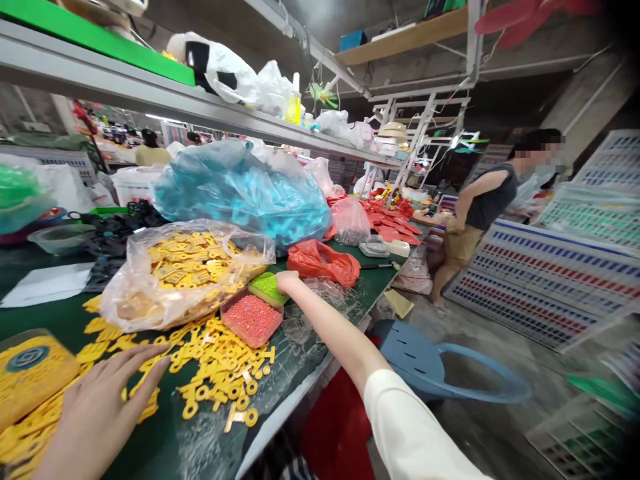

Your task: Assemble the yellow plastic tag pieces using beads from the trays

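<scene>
My left hand [103,400] hovers over the table's near left, fingers stretched out, beside loose yellow plastic pieces [215,373]. My right arm reaches forward, and my right hand [289,283] is at the right edge of a tray of small green beads [267,287]; its fingers are bent and too small to make out. Touching that tray is a tray of pink-red beads [251,320]. Behind them an open clear bag [137,303] holds many yellow pieces. At the far left lies a box with yellow contents [37,373].
Beyond the trays lie a big blue-filled bag [245,193], a red bag [323,262] and clear plastic pieces [325,297]. A shelf [310,137] runs above the table. Right of the table are a blue chair [410,353], stacked crates [545,280] and a person [487,200].
</scene>
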The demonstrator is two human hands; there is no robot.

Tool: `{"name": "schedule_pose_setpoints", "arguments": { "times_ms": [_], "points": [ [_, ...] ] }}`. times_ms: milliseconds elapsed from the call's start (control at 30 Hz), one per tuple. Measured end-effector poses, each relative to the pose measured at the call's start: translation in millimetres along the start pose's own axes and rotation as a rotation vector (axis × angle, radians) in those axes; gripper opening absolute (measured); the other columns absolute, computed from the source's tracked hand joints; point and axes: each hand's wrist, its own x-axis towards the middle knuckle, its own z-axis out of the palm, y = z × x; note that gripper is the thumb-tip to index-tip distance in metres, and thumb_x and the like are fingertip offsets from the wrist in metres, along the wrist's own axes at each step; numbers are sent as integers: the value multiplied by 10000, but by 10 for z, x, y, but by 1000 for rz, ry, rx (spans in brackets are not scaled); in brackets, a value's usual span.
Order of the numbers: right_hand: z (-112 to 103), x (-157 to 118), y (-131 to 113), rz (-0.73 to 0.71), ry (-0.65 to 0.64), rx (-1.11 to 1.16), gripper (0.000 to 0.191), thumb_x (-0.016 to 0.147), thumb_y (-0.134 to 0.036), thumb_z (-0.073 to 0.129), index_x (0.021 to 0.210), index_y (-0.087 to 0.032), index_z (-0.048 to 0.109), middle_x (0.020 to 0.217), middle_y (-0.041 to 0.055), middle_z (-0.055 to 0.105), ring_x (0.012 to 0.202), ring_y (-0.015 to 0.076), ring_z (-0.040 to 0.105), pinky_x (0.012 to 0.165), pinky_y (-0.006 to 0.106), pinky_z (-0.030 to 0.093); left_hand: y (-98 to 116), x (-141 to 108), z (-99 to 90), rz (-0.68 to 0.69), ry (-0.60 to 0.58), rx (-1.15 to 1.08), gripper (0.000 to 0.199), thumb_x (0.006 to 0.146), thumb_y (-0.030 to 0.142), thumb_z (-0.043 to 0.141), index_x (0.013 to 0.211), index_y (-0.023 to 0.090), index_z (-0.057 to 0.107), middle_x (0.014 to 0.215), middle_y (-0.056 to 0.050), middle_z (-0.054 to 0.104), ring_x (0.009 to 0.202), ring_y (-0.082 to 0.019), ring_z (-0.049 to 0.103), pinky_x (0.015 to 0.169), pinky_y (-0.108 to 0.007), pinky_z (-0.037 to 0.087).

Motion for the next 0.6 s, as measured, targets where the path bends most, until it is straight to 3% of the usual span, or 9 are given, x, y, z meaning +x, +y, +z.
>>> {"name": "schedule_pose_setpoints", "arguments": {
  "times_ms": [167, 300, 467, 600],
  "points": [
    [19, -150, -4, -28, 38, -39, 360, 954, -368, 592, 1239, -147, 585, 1241, 83, 601, 1059, 239, 618, 884, 436, 541, -158, -193, -296, -111, -20, 9, 418, 940, 506, 395, 1093, 270, 705, 1161, -55, 729, 1103, -319, 649, 960, -501, 470],
    [74, -98, 37, -75, 53, -97, 331, 936, -366, 621, 1219, -196, 600, 1233, 84, 608, 1068, 220, 622, 884, 398, 544, -235, -259, -495, -141, -104, 11, 404, 947, 504, 408, 1079, 273, 712, 1174, -66, 718, 1110, -309, 640, 941, -484, 474],
    [160, 31, 140, -122, 65, -165, 297, 945, -365, 609, 1167, -168, 616, 1176, 78, 635, 1009, 198, 636, 869, 407, 552, -339, -399, -418, -190, -11, 27, 349, 970, 399, 401, 1040, 255, 711, 1101, -71, 729, 1066, -275, 642, 925, -437, 468],
    [243, 87, 211, -170, 117, -192, 139, 909, -265, 631, 1009, -185, 685, 1075, 83, 693, 1001, 207, 658, 815, 326, 510, -323, -468, -296, -165, -53, -8, 295, 978, 336, 428, 1041, 239, 699, 1083, -70, 719, 1057, -260, 632, 932, -429, 461]
  ]
}}
